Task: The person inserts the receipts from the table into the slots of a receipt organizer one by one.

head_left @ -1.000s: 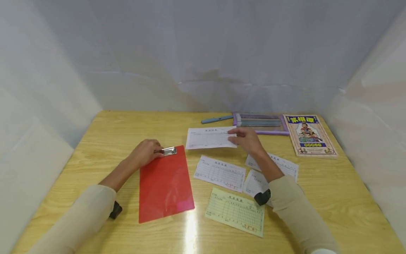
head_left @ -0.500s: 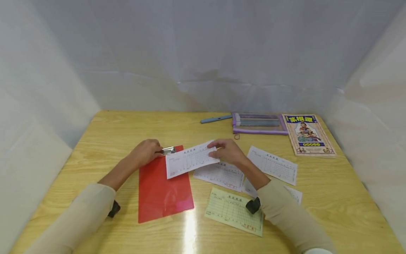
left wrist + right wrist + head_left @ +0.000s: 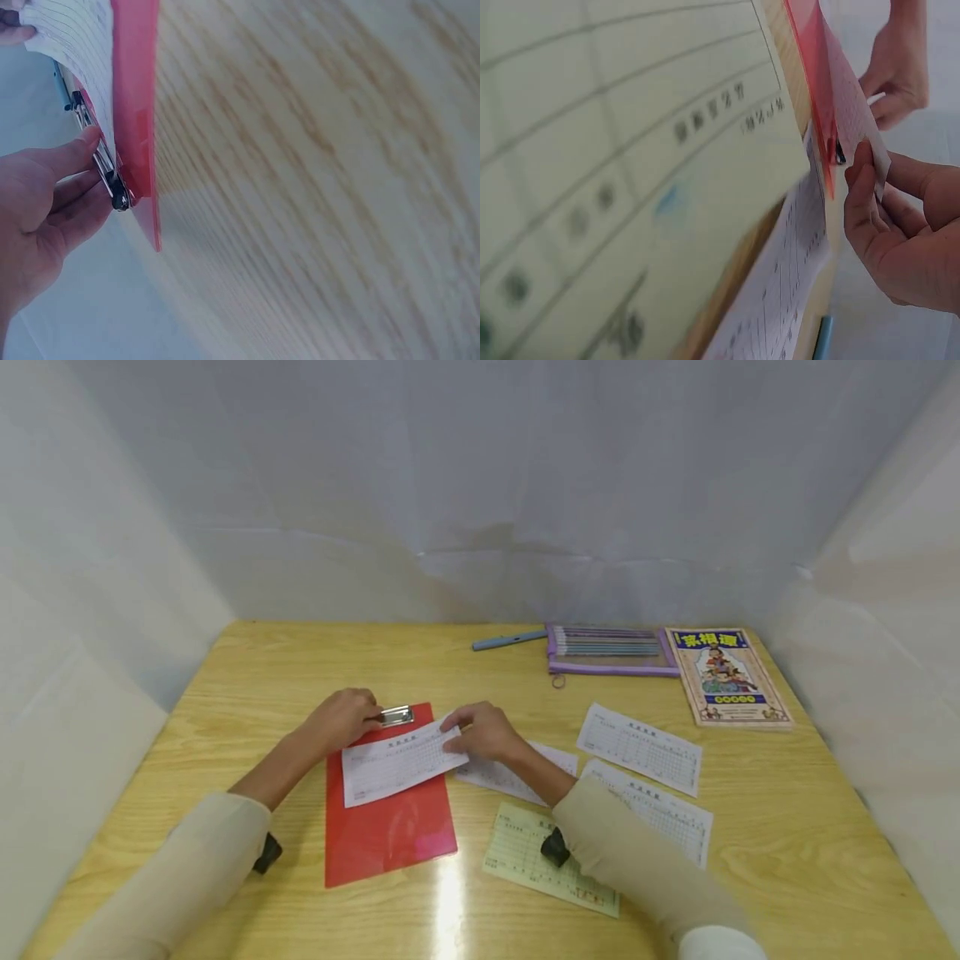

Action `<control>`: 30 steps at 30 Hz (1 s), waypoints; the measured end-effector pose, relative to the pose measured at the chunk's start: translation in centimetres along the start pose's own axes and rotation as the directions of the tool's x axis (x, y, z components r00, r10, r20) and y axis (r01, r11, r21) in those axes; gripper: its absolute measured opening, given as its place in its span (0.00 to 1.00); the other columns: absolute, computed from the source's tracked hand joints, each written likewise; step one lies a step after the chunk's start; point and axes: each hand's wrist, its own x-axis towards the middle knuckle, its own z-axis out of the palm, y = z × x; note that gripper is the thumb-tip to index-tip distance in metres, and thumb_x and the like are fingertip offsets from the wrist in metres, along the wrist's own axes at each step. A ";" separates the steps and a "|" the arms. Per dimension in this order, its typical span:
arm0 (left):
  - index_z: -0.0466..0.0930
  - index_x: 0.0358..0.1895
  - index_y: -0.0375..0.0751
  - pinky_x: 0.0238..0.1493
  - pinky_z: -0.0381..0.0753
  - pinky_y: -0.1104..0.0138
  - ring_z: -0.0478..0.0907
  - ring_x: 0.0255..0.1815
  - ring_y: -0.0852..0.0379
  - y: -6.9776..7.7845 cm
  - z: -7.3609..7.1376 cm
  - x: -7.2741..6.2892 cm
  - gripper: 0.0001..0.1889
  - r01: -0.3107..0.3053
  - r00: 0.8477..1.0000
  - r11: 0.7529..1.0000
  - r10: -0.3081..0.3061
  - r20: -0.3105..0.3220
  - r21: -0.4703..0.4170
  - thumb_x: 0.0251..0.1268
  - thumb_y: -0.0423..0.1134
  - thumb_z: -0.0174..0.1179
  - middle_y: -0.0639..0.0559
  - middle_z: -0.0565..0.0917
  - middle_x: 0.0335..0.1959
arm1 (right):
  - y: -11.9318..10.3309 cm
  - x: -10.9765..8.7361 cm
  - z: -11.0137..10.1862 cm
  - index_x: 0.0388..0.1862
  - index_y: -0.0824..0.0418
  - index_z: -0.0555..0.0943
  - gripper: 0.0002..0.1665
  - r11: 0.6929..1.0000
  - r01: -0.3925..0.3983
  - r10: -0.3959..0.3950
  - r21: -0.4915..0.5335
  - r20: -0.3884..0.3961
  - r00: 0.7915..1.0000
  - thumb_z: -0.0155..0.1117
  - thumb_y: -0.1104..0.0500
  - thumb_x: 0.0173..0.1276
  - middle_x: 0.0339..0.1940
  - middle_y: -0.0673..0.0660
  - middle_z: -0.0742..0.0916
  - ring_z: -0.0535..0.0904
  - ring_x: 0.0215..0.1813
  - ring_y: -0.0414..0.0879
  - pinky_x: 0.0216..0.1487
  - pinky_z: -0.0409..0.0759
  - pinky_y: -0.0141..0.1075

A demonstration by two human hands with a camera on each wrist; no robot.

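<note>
1. Your left hand (image 3: pixel 342 720) had the metal clip (image 3: pixel 396 717) pinched between thumb and fingers. Couldn't tell whether its mouth was actually gaping.
2. Your right hand (image 3: pixel 486 732) pinched the white slip (image 3: pixel 397 768) by its right end. The rest of it spread between your hands, over the red clipboard (image 3: pixel 397 842).
3. Looked to me like you were feeding that slip under the clip, so a full left-hand squeeze was worth holding until the paper was properly seated.
4. Its slant roughly matched the board's, nice. But the right end poked past the board's edge, so I reckon a small nudge toward your left hand would've centred it.
5. The paper looked bowed from the left wrist, so gentle guiding probably beat shoving.
6. The yellow slip (image 3: pixel 517 847) lay under your right forearm, so a lifted sleeve seemed smart.
</note>
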 end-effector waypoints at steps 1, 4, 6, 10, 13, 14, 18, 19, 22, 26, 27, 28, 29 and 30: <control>0.86 0.32 0.35 0.34 0.81 0.60 0.77 0.28 0.54 0.0 0.0 0.0 0.05 -0.006 1.000 1.000 0.006 -0.005 0.001 0.57 0.35 0.66 0.47 0.81 0.28 | -0.2 0.1 0.4 0.38 0.57 0.86 0.11 1.000 -0.006 0.006 -0.006 0.004 1.000 0.73 0.63 0.54 0.44 0.56 0.85 0.77 0.41 0.44 0.32 0.74 0.27; 0.85 0.31 0.35 0.33 0.81 0.61 0.77 0.28 0.55 0.1 -0.1 0.0 0.05 -0.009 1.000 1.000 0.009 -0.015 -0.003 0.58 0.35 0.65 0.47 0.81 0.27 | -0.7 0.6 1.1 0.38 0.57 0.86 0.12 1.000 -0.010 0.011 -0.022 0.017 1.000 0.73 0.63 0.53 0.41 0.54 0.85 0.74 0.35 0.41 0.27 0.71 0.25; 0.85 0.31 0.35 0.33 0.82 0.61 0.78 0.28 0.54 0.1 0.0 -0.1 0.05 -0.007 1.000 1.000 0.007 -0.022 -0.008 0.58 0.35 0.65 0.47 0.81 0.27 | -0.9 0.9 1.5 0.39 0.57 0.86 0.12 0.999 -0.012 0.013 -0.036 0.020 1.000 0.74 0.63 0.53 0.37 0.53 0.85 0.73 0.32 0.41 0.24 0.69 0.26; 0.84 0.31 0.35 0.35 0.83 0.60 0.79 0.31 0.50 0.2 0.1 -0.2 0.06 -0.005 1.000 1.000 0.005 -0.024 -0.006 0.58 0.35 0.65 0.44 0.81 0.29 | -1.2 1.3 1.9 0.40 0.57 0.86 0.14 0.997 -0.018 0.019 -0.078 0.017 1.000 0.74 0.61 0.53 0.32 0.51 0.82 0.71 0.30 0.40 0.25 0.67 0.26; 0.83 0.31 0.34 0.36 0.83 0.60 0.79 0.33 0.48 0.2 0.3 -0.3 0.06 -0.024 0.999 1.000 0.024 -0.034 0.014 0.59 0.35 0.64 0.43 0.81 0.31 | -1.3 1.5 2.1 0.40 0.57 0.86 0.14 0.994 0.001 0.000 -0.110 0.009 1.000 0.74 0.61 0.53 0.30 0.51 0.81 0.70 0.30 0.41 0.26 0.67 0.26; 0.83 0.31 0.34 0.35 0.83 0.60 0.79 0.33 0.48 0.2 0.4 -0.4 0.06 -0.035 0.998 0.999 0.036 -0.042 0.026 0.59 0.34 0.64 0.42 0.81 0.31 | -1.3 1.6 2.2 0.40 0.57 0.86 0.14 0.994 0.007 -0.007 -0.112 0.007 1.000 0.74 0.61 0.53 0.29 0.51 0.81 0.70 0.30 0.41 0.26 0.67 0.26; 0.83 0.32 0.32 0.34 0.83 0.62 0.78 0.32 0.48 0.3 0.5 -0.7 0.05 -0.065 0.995 0.997 0.069 -0.075 0.047 0.59 0.33 0.63 0.41 0.81 0.30 | -1.4 1.7 2.4 0.40 0.58 0.86 0.14 0.992 0.026 -0.026 -0.126 0.001 1.000 0.74 0.62 0.53 0.27 0.51 0.81 0.70 0.28 0.40 0.24 0.68 0.25; 0.83 0.33 0.31 0.34 0.83 0.62 0.78 0.32 0.48 0.3 0.5 -0.7 0.05 -0.069 0.994 0.996 0.073 -0.081 0.053 0.59 0.32 0.63 0.41 0.81 0.31 | -1.4 1.8 2.5 0.40 0.58 0.86 0.14 0.991 0.030 -0.030 -0.131 -0.003 1.000 0.74 0.62 0.53 0.27 0.51 0.82 0.70 0.28 0.40 0.24 0.68 0.25; 0.83 0.34 0.30 0.35 0.84 0.62 0.78 0.34 0.48 0.4 0.5 -0.8 0.06 -0.052 0.995 0.997 0.056 -0.080 0.055 0.60 0.32 0.62 0.40 0.81 0.32 | -1.5 1.9 2.6 0.40 0.57 0.86 0.14 0.985 0.047 -0.050 -0.164 -0.018 0.999 0.74 0.62 0.53 0.28 0.51 0.83 0.71 0.28 0.39 0.25 0.68 0.25; 0.83 0.36 0.29 0.38 0.84 0.61 0.79 0.36 0.46 0.6 0.4 -0.8 0.07 -0.041 0.996 0.998 0.044 -0.076 0.048 0.60 0.32 0.62 0.39 0.82 0.35 | -1.7 1.9 2.6 0.39 0.56 0.86 0.12 0.979 0.046 -0.055 -0.197 -0.039 0.998 0.73 0.62 0.53 0.29 0.51 0.84 0.72 0.31 0.40 0.28 0.69 0.25; 0.83 0.36 0.29 0.38 0.84 0.61 0.79 0.37 0.45 0.6 0.4 -0.8 0.07 -0.043 0.996 0.998 0.047 -0.077 0.047 0.60 0.31 0.62 0.38 0.82 0.35 | -1.7 1.9 2.7 0.39 0.56 0.86 0.12 0.979 0.040 -0.050 -0.199 -0.042 0.998 0.73 0.62 0.53 0.30 0.51 0.84 0.72 0.31 0.40 0.28 0.69 0.25; 0.83 0.36 0.28 0.38 0.84 0.61 0.79 0.37 0.45 0.6 0.4 -0.9 0.07 -0.045 0.996 0.998 0.049 -0.077 0.048 0.60 0.31 0.62 0.38 0.82 0.36 | -1.8 1.9 2.7 0.39 0.56 0.86 0.12 0.979 0.034 -0.044 -0.201 -0.046 0.998 0.73 0.62 0.54 0.31 0.51 0.85 0.73 0.32 0.40 0.29 0.70 0.25; 0.83 0.36 0.28 0.38 0.84 0.61 0.79 0.37 0.45 0.7 0.4 -0.9 0.07 -0.048 0.996 0.998 0.051 -0.077 0.047 0.60 0.31 0.62 0.38 0.82 0.36 | -1.8 1.9 2.7 0.39 0.56 0.86 0.12 0.979 0.028 -0.038 -0.201 -0.047 0.998 0.72 0.62 0.54 0.33 0.51 0.85 0.73 0.33 0.40 0.30 0.71 0.25; 0.83 0.37 0.28 0.38 0.84 0.61 0.79 0.37 0.45 0.7 0.4 -0.9 0.07 -0.049 0.996 0.998 0.053 -0.078 0.047 0.60 0.31 0.62 0.37 0.82 0.36 | -1.8 1.9 2.7 0.39 0.56 0.85 0.11 0.979 0.023 -0.033 -0.202 -0.049 0.998 0.72 0.62 0.55 0.35 0.51 0.85 0.74 0.34 0.40 0.31 0.73 0.25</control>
